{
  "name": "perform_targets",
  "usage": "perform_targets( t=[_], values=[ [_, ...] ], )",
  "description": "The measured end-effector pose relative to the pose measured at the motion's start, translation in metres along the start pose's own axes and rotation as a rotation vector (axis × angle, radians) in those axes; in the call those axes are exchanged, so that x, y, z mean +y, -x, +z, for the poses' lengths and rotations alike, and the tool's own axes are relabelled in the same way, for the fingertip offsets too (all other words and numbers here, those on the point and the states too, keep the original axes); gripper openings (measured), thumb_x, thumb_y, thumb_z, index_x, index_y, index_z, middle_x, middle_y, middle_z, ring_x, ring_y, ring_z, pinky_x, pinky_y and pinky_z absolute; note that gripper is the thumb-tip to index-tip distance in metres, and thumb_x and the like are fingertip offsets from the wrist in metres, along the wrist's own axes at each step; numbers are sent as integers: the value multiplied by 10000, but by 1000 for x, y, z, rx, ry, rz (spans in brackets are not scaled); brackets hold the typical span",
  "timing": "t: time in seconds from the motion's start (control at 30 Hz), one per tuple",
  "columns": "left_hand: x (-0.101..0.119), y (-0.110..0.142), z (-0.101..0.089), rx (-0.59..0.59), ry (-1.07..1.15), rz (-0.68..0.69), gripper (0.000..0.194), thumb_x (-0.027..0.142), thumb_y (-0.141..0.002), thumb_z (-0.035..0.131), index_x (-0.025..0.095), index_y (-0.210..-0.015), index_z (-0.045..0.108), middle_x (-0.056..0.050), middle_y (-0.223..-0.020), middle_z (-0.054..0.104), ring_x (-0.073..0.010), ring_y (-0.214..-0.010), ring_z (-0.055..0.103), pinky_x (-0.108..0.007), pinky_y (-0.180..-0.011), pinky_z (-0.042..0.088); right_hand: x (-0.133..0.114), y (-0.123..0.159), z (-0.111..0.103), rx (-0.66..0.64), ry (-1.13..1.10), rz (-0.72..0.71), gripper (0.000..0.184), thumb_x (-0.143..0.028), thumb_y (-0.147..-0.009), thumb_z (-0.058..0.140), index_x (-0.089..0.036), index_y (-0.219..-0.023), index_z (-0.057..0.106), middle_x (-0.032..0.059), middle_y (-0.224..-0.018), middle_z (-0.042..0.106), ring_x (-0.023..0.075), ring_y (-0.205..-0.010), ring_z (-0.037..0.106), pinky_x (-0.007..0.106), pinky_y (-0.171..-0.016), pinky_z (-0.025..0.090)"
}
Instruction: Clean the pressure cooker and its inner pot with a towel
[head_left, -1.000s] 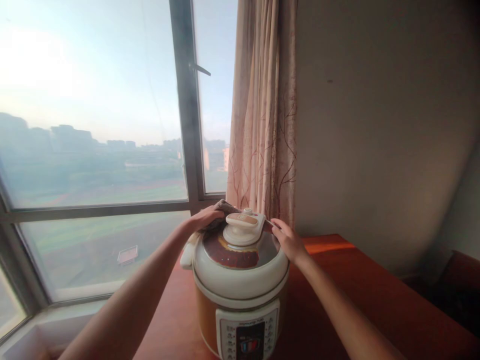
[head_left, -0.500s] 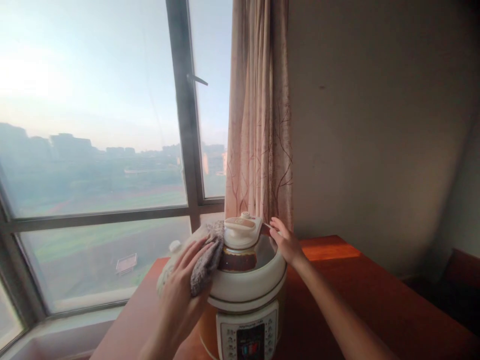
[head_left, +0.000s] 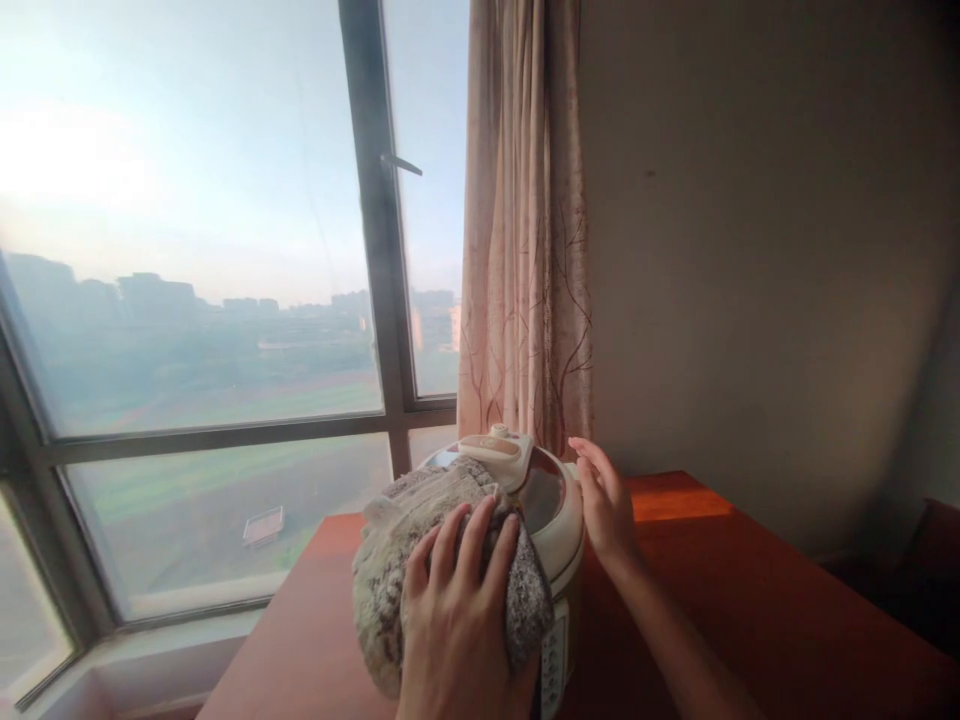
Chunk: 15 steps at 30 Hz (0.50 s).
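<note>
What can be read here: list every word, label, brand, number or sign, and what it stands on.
Nothing legible.
Control panel of the cooker: markings too small and blurred to read; cloth and left hand hide the rest.
Lid handle: faint mark, too blurred to read.

A fluffy cloth (head_left: 379,600), pale greenish white at the left and mottled grey-brown at the right, lies bunched and creased against the front left of a rounded electric cooker (head_left: 572,590), hiding much of its front and part of its top. The cooker stands upright on the table (head_left: 720,580) with its white lid (head_left: 568,520) in place, its top glossy and reflective around a white handle (head_left: 491,447) with a tan inlay. One edge of a button panel (head_left: 553,660) shows below the lid, right of the cloth.
</note>
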<state>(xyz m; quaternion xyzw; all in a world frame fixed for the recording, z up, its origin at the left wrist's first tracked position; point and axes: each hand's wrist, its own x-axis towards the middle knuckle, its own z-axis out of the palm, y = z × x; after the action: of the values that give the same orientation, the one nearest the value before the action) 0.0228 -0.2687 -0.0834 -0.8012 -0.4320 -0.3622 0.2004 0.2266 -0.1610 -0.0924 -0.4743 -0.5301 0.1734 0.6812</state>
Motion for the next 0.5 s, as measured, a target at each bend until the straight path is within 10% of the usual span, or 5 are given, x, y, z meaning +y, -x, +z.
perform_targets(
  t=[0.13, 0.27, 0.5],
  values=[
    [6, -19, -9, -66, 60, -36, 760, 364, -682, 707, 269, -1415, 532, -100, -1497, 519, -416, -1307, 473, -578, -995, 402, -14, 62, -20, 56, -40, 9, 362, -520, -937, 475, -254, -1100, 659, 95, -1202, 698, 268, -1095, 646, 388, -958, 504],
    [20, -35, -15, -71, 176, -110, 579, 393, -789, 659, 261, -1349, 592, -115, -1431, 576, -392, -1277, 505, -574, -999, 412, -15, 117, -27, -153, -241, 215, 423, -613, -906, 519, -253, -997, 721, 88, -1004, 755, 276, -840, 703, 359, -690, 574],
    [60, -46, -21, -169, 554, -186, 627, 370, -775, 693, 295, -1386, 574, -94, -1478, 532, -388, -1350, 448, -587, -1084, 382, -19, 136, -18, -180, -628, 286, 535, -601, -800, 665, -344, -1269, 657, 6, -1241, 701, 311, -1260, 572, 483, -992, 535]
  ],
)
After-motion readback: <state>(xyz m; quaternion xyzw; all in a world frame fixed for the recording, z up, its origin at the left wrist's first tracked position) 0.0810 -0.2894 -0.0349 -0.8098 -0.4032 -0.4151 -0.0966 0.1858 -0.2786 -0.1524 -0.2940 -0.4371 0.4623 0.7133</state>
